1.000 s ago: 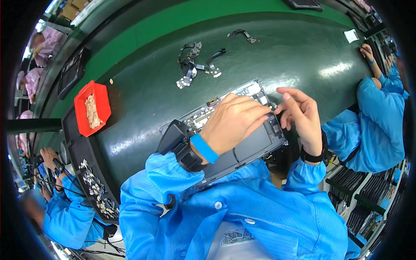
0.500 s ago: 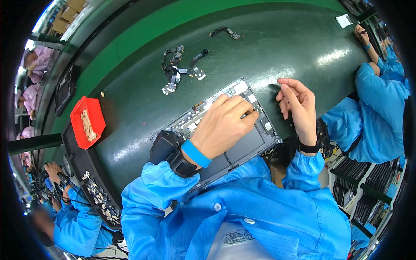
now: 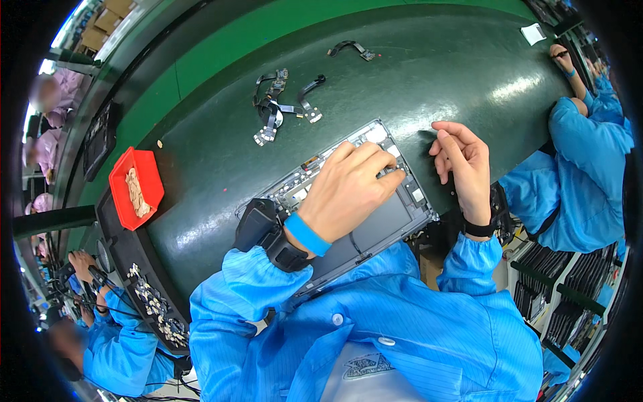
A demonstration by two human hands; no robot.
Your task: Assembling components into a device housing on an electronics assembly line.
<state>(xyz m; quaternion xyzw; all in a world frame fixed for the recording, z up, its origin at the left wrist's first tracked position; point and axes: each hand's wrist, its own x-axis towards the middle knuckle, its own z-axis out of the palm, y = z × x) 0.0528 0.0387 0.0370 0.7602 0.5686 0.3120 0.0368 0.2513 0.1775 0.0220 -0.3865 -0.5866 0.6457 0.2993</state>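
Note:
An opened laptop base (image 3: 385,228) lies tilted across the near edge of the table, its circuit board and flat grey panels exposed. My left hand (image 3: 348,191), with a blue band at the wrist, reaches over the board; its fingers are bent down and closed, and the fingertips hide whatever they grip. Just past the base's right side, my right hand (image 3: 462,161) is raised with thumb and index finger pinched together. A small dark piece (image 3: 427,136) shows at those fingertips, too small to name.
Several flex cables with small connector boards (image 3: 273,110) lie beyond the laptop base, and another cable (image 3: 351,48) farther off. A red bin (image 3: 149,177) and a black tray of small parts (image 3: 120,251) are at left. Co-workers in blue sit at both sides.
The fingers of my left hand have shifted slightly over the board. My right hand keeps its pinch, and the whole view has moved a little.

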